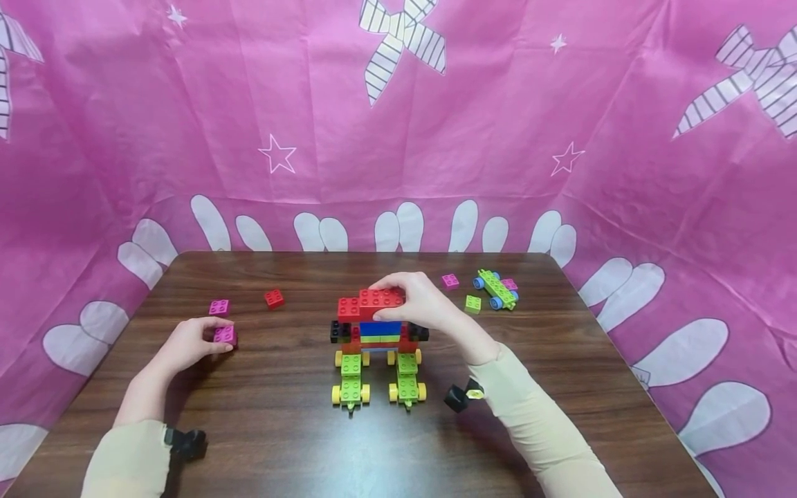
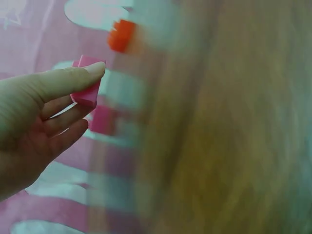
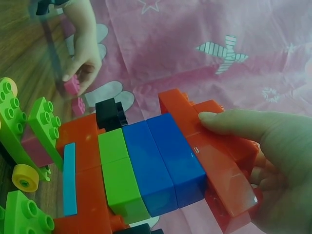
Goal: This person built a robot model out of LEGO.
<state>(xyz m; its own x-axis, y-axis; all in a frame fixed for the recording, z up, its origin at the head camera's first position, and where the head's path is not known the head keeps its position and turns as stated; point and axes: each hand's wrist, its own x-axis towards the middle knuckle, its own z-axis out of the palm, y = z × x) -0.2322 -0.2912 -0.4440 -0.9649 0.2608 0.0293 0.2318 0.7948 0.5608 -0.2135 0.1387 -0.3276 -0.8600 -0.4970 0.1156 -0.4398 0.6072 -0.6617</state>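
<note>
My left hand (image 1: 187, 342) pinches a pink brick (image 1: 225, 335) between thumb and fingers at the left of the table; the left wrist view shows the same pink brick (image 2: 88, 92) under the thumb. At the middle stands a block figure with red bricks (image 1: 380, 299) on top, blue bricks (image 3: 163, 163), lime bricks (image 3: 122, 178) and black side bricks (image 1: 339, 331). Its lime wheeled bases (image 1: 351, 384) have yellow wheels. My right hand (image 1: 417, 301) grips the red top bricks, thumb on the near face; its other fingers are partly hidden behind them.
Another pink brick (image 1: 219, 306) and a red brick (image 1: 274, 298) lie at the back left. At the back right are a lime wheeled base (image 1: 497, 289) with blue wheels, a lime brick (image 1: 473, 303) and a pink brick (image 1: 450, 281). A pink curtain (image 1: 336, 173) hangs behind the table.
</note>
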